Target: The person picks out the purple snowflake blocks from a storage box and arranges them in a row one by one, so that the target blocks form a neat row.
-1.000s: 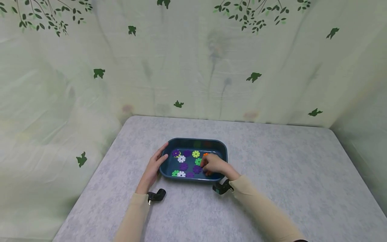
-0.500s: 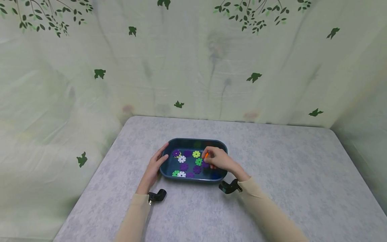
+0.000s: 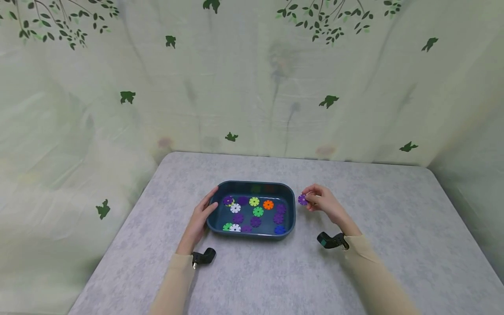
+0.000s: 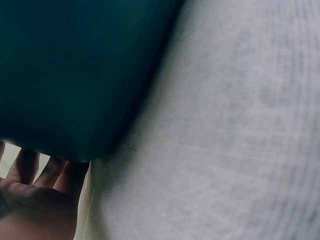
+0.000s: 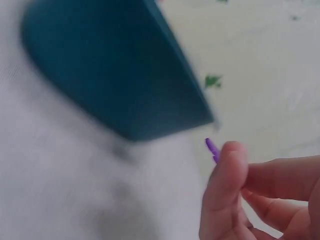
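Note:
A dark teal tray [image 3: 252, 234] holds several flat, notched plastic discs: purple, white, green, yellow, blue, and an orange disc [image 3: 268, 204]. My left hand [image 3: 198, 218] holds the tray at its left end, the thumb over the rim and the fingers along the outer wall. In the left wrist view, those fingers [image 4: 47, 172] meet the tray's side. Just beyond the tray's right end, my right hand [image 3: 320, 202] pinches a purple notched disc [image 3: 302, 199] between thumb and fingers. In the right wrist view, the purple disc [image 5: 212, 149] shows edge-on past the thumb, partly hidden.
The tray stands on a grey mottled table [image 3: 378, 210] with rounded far corners. Behind it hangs a pale curtain [image 3: 252, 87] printed with leaves. Small black wrist devices, such as the right camera [image 3: 330, 240], sit below each hand.
My right hand has risen out of the tray and moved right past its edge, carrying a purple disc. The orange disc and others on the right are uncovered. My left hand stays put.

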### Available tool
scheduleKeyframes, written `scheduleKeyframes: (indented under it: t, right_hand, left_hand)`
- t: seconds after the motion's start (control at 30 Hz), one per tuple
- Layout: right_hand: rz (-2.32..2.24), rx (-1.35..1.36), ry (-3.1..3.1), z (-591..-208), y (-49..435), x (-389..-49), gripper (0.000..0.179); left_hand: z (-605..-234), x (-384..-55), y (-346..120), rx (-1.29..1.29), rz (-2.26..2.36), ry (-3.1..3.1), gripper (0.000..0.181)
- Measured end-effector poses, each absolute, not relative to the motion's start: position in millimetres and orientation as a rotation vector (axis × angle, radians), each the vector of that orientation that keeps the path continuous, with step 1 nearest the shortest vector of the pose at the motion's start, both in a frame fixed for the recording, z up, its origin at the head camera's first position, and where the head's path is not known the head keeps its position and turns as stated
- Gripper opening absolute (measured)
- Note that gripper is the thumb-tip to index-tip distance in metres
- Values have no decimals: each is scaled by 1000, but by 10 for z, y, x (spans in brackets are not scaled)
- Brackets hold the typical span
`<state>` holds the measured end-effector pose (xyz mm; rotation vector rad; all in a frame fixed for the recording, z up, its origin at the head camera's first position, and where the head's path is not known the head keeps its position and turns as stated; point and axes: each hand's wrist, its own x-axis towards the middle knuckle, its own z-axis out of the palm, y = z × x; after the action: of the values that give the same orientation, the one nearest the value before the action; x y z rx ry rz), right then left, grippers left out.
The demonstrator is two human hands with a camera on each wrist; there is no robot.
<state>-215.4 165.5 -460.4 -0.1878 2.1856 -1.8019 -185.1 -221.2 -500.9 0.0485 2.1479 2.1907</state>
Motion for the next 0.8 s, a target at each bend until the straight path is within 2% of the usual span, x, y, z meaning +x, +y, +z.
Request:
scheduleKeyframes:
  t: [0.4,0.6,0.8]
  right_hand:
    - [-1564,-115,2290,-4849,1764,-2109,23]
    - [-1573,-134,2402,-4730,1693,-2108,24]
    - [-1786,-329,2256,-4502,1479,-2085,25]
  left_hand:
    - [-5019,-1850,-2216,47,2182,2160,49]
    - [-4998,-1853,-2224,37,2185,2128,50]
    - [-5004,-1854,-2223,25,2184,2146,50]
